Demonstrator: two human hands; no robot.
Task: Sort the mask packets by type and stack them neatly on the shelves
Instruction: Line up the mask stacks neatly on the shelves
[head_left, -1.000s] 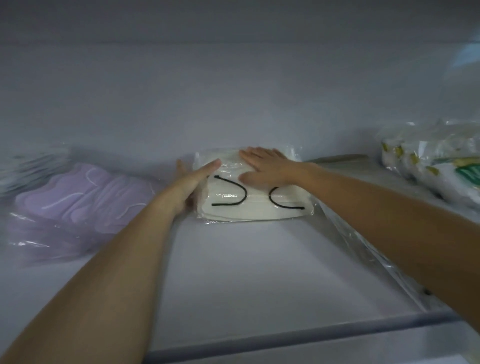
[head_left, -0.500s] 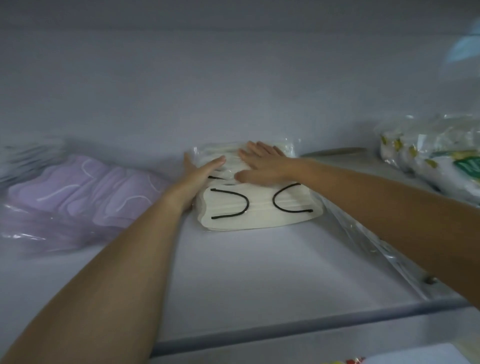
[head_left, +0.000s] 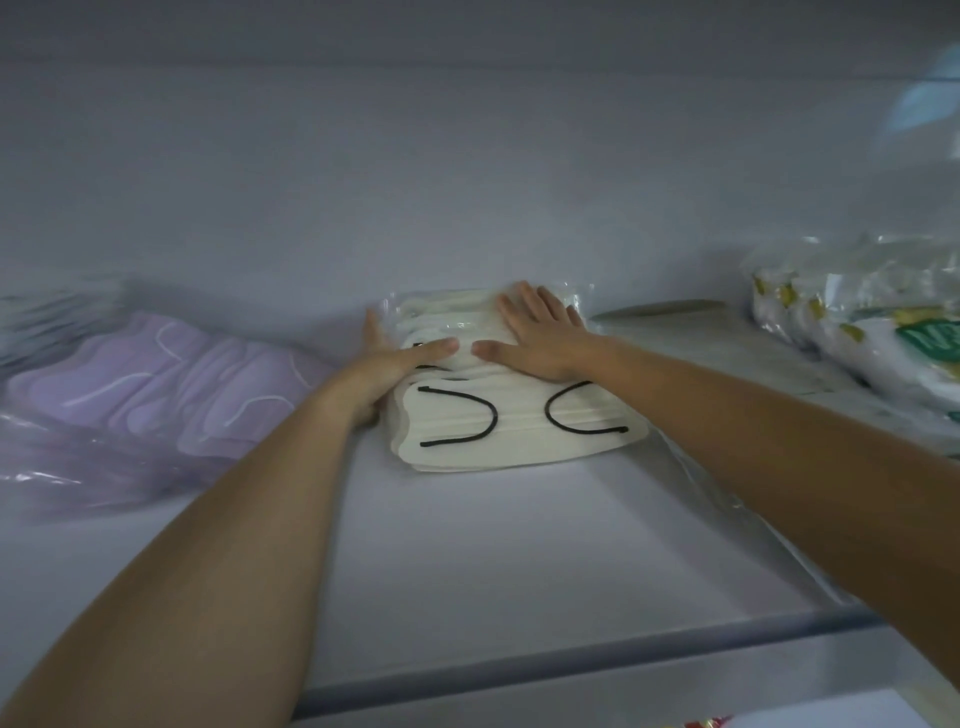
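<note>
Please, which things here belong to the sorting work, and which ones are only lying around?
Job: cream mask packets, pressed by left hand and right hand; purple mask packets; shelf.
Lying about: clear plastic sheet at right; printed white bags, contents unclear.

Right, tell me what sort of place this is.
Probably a storage cupboard or stockroom: a white shelf with a back wall, holding separate piles of bagged purple masks, cream masks with black loops, and printed white packets.
</note>
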